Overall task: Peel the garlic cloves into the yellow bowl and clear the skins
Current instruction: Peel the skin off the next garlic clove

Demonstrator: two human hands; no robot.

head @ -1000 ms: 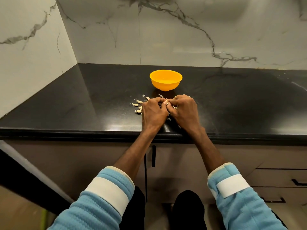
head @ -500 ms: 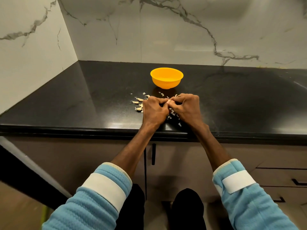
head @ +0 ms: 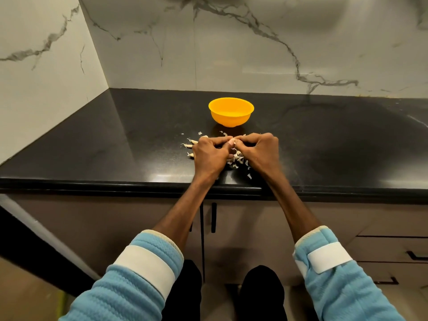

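Pale garlic clove (head: 231, 142) (mostly hidden) sits pinched between left grip (head: 209, 154) and right grip (head: 259, 150).

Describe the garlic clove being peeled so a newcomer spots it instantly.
On the black countertop, just in front of the yellow bowl, the left hand and right hand meet. The clove is the pale bit pinched between them. Unlike the loose cloves lying left of the hands, it alone is held.

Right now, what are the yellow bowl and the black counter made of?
Yellow bowl: probably plastic, smooth and evenly coloured, thin rim. Black counter: looks like polished stone, glossy with reflections and faint speckles; could be laminate.
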